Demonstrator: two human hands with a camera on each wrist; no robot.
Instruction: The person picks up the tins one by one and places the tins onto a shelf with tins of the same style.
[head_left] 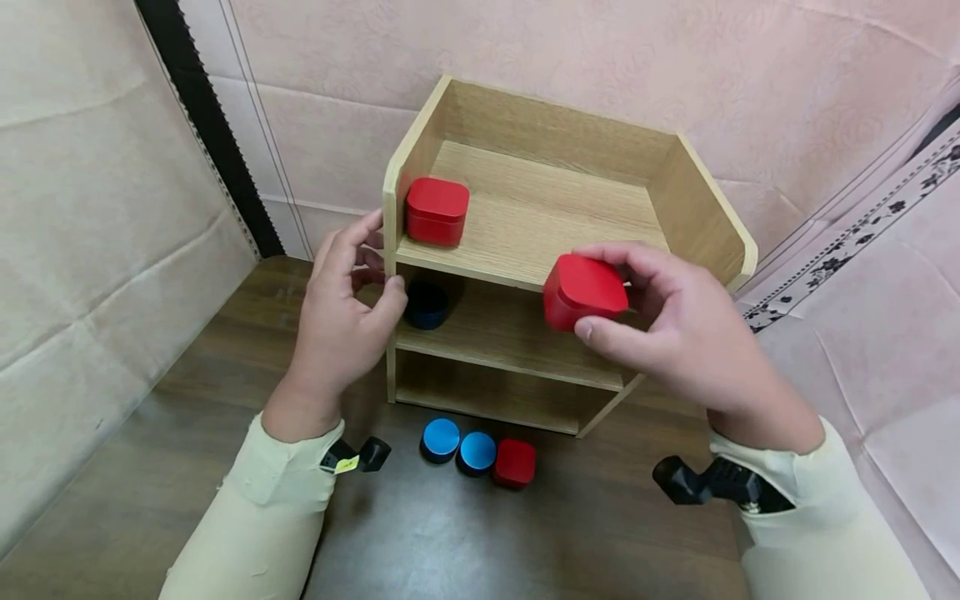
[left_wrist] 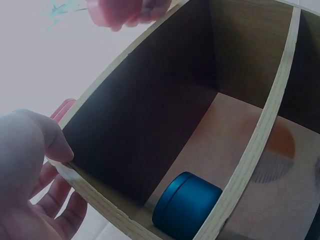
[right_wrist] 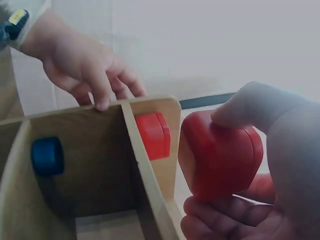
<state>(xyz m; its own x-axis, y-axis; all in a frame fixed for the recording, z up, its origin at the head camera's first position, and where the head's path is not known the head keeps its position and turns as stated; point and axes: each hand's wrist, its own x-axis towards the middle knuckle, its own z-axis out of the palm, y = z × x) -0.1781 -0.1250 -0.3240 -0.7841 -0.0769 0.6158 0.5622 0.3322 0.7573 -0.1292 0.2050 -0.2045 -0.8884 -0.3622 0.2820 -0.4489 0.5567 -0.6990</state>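
In the head view my right hand (head_left: 675, 325) holds a red rounded-square box (head_left: 585, 292) between thumb and fingers, in front of the top board of a wooden shelf (head_left: 525, 358). The right wrist view shows this lidded box (right_wrist: 220, 155) from close by. My left hand (head_left: 341, 304) grips the front edge of the shelf's left side panel, thumb at the edge and fingers along the outside. Another red box (head_left: 437, 212) stands at the left end of the top board. Below it, a dark blue round tin (head_left: 426, 305) sits on the middle level, also seen as a blue tin (left_wrist: 187, 205) in the left wrist view.
On the brown table (head_left: 420, 542) before the shelf, two blue-topped round tins (head_left: 440, 438) and a red box (head_left: 514, 463) stand in a row. Pale cloth hangs (head_left: 600, 67) behind and at both sides. Each wrist wears a black camera mount.
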